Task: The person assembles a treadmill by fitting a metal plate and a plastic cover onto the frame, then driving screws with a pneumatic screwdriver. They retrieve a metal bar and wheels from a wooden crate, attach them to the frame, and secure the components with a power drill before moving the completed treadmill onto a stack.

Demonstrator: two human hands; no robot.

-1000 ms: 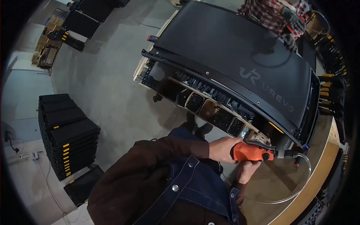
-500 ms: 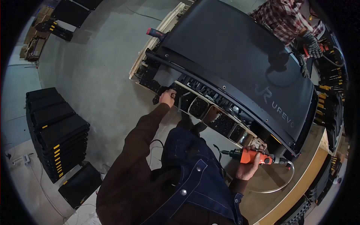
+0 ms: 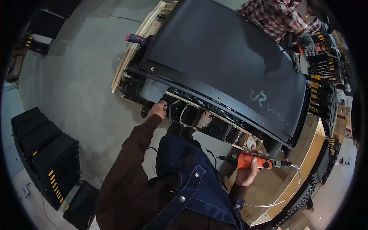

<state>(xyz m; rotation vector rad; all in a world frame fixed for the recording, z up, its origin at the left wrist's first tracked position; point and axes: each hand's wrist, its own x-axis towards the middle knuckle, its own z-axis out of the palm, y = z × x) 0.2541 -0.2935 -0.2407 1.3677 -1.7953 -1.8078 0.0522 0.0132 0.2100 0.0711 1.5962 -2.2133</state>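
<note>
Orange/blk cylindrical screwdriver is gripped in R hand; L hand seen nr flat grey panel, grip can't be told.

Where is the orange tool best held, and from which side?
The orange tool is probably best gripped round its thick middle, from the wearer's side, as the right hand does: the thin bit and the hose take up its ends.

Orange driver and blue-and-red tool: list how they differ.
The orange driver is held in the right hand; no hand is on the blue-and-red tool. A clear hose runs from the orange driver; none shows on the blue-and-red tool. Both look like handheld tools.
</note>
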